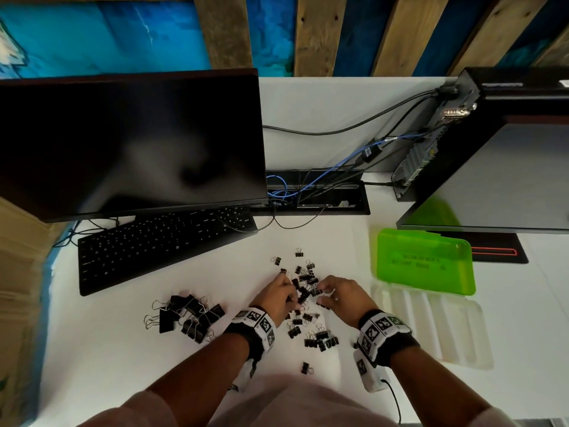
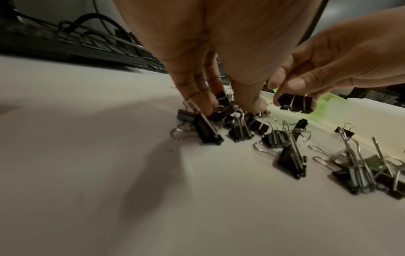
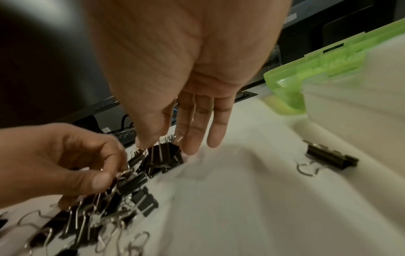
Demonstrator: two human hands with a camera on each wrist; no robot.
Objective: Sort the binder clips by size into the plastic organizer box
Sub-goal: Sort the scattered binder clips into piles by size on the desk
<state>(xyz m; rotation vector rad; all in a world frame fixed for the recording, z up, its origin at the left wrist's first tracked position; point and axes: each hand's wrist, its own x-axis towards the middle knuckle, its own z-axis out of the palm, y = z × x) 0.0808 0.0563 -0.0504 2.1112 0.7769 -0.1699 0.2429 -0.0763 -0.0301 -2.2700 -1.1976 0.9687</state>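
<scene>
Small black binder clips lie scattered on the white desk between my hands. My left hand reaches down into them, and its thumb and forefinger pinch one small clip by its wire handle. Just to the right, my right hand pinches a couple of small clips by their handles a little above the desk. A heap of large clips lies to the left. At the right stands the organizer box, its clear compartment tray open with the green lid folded back.
A black keyboard and a monitor stand at the back left. A second monitor rises behind the lid, and a cable tray sits at the back. A stray clip lies near my body.
</scene>
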